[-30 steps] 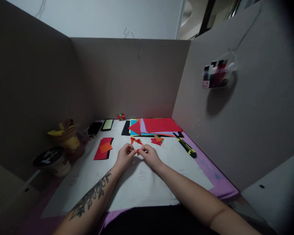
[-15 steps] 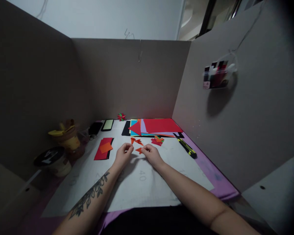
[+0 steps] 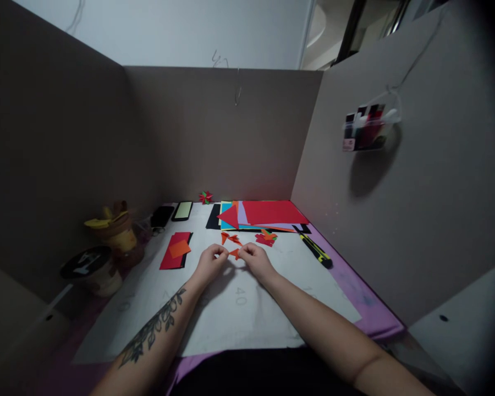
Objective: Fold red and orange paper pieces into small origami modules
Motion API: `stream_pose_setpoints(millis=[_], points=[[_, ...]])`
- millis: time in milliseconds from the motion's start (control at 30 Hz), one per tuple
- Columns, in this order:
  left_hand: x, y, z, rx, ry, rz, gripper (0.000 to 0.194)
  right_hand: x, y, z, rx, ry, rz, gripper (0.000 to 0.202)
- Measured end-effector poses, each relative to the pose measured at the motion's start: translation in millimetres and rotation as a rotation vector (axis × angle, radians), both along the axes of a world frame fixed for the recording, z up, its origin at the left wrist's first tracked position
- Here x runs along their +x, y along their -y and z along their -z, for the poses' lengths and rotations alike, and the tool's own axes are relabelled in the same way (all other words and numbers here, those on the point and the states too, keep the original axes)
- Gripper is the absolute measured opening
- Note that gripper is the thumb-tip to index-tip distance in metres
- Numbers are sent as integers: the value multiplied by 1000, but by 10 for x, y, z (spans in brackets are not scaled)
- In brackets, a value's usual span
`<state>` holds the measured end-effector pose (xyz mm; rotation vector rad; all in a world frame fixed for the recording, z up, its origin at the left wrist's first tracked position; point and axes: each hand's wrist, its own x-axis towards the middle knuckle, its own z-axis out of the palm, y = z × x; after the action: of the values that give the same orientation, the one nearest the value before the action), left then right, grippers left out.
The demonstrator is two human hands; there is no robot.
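Observation:
A small folded orange paper piece (image 3: pixel 234 253) is between my hands, over the white sheet (image 3: pixel 247 324). My right hand (image 3: pixel 256 258) pinches its right side. The closed fingertips of my left hand (image 3: pixel 212 259) meet its left tip. Just beyond my fingers lie other folded orange pieces (image 3: pixel 231 238). Red, orange and green folded pieces (image 3: pixel 266 238) rest a little to the right. On the left, an orange square (image 3: pixel 179 249) lies on red paper (image 3: pixel 169 258).
Coloured sheets (image 3: pixel 272 212) are stacked at the back, near a red-green paper star (image 3: pixel 205 197). A yellow-black cutter (image 3: pixel 317 251) lies right. Phones (image 3: pixel 182 211), a lidded tub (image 3: pixel 91 269) and a yellow pot (image 3: pixel 121 239) stand or lie left.
My left hand has moved slightly right, and its fingertips now reach the orange piece. My right hand keeps its pinch. The whole view has shifted slightly.

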<state>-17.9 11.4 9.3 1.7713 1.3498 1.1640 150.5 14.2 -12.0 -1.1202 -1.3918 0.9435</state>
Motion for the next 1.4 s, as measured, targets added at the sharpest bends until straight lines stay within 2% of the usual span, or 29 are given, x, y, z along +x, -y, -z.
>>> stream_pose_setpoints(millis=[100,267,333,367,433,500,633,767,933,1067,1267,1400], points=[[-3,6,-16,3,16,-31,17,16,-5,-3,-11,-4,4,19],[45,32,18,0,120,131,16,-17,49,-30,78,76,-54,19],[49,32,31,-1,175,126,14,-32,79,-31,100,57,-87,14],[45,30,34,2,196,104,13,-37,94,-29,115,51,-103,20],[29,24,34,8,216,71,14,-45,120,-27,159,77,-136,46],[12,19,35,13,194,78,15,-52,132,-28,190,112,-152,54],[-1,10,51,46,111,99,21,-53,88,-27,128,-29,-109,37],[-3,3,63,59,93,100,21,-20,14,-5,81,-141,-96,30],[-11,6,56,68,69,116,21,-2,-15,34,142,-98,-101,27],[-14,13,43,62,42,126,21,5,-19,50,119,-88,-104,22],[20,68,16,29,16,158,22,18,23,-23,106,-36,-80,15],[46,116,3,32,-72,178,20,9,53,-65,95,-29,-74,22]])
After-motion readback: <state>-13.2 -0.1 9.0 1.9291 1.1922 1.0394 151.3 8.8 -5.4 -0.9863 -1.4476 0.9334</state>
